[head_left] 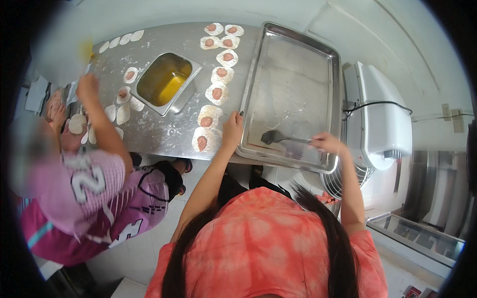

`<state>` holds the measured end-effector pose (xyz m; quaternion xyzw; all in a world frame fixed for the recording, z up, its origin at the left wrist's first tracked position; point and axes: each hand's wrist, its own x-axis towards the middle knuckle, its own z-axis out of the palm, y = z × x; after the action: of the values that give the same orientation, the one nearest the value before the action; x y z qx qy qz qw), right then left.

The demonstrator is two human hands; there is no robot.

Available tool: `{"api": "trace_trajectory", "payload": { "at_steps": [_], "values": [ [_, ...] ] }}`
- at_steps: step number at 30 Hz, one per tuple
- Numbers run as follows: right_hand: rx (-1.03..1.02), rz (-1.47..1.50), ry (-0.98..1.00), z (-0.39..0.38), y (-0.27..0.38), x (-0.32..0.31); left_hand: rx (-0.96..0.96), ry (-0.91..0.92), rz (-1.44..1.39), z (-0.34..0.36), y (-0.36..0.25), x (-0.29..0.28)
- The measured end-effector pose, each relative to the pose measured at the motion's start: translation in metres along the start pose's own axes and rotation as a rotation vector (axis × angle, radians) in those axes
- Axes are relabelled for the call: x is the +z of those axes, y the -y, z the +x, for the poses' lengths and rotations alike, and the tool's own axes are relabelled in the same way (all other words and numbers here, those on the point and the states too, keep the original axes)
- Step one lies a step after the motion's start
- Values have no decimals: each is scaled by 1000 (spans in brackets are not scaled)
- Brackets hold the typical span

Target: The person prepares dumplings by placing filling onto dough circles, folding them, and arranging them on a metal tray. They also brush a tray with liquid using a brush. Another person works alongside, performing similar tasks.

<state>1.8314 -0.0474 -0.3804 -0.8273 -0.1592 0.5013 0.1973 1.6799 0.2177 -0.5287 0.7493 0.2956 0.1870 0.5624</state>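
Observation:
My left hand (232, 128) grips the near left rim of a large steel tray (293, 74), fingers bent over its edge. My right hand (325, 142) is closed on the handle of a black basting brush (273, 137), whose head rests on the tray's bottom near the front left, below streaks of clear liquid. Just left of the tray runs a column of several pale dough rounds (217, 92) topped with pink filling. Farther left stands a rectangular steel container (149, 79) of yellow oil.
A co-worker (99, 184) in pink works at my left on the steel table (114, 54), hands among dough pieces (77, 124). A white machine (382, 119) with a black cable and wire guard stands right of the tray. A glass-topped unit (412, 238) is at the lower right.

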Motion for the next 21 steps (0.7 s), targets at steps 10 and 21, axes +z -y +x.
{"api": "trace_trajectory", "payload": {
  "at_steps": [10, 21],
  "values": [
    [278, -259, -274, -88, -61, -7, 6, 36, 123, 7, -10, -14],
    [173, -946, -931, -40, -50, 18, 59, 55, 153, 11, -28, -19]
  ]
}}
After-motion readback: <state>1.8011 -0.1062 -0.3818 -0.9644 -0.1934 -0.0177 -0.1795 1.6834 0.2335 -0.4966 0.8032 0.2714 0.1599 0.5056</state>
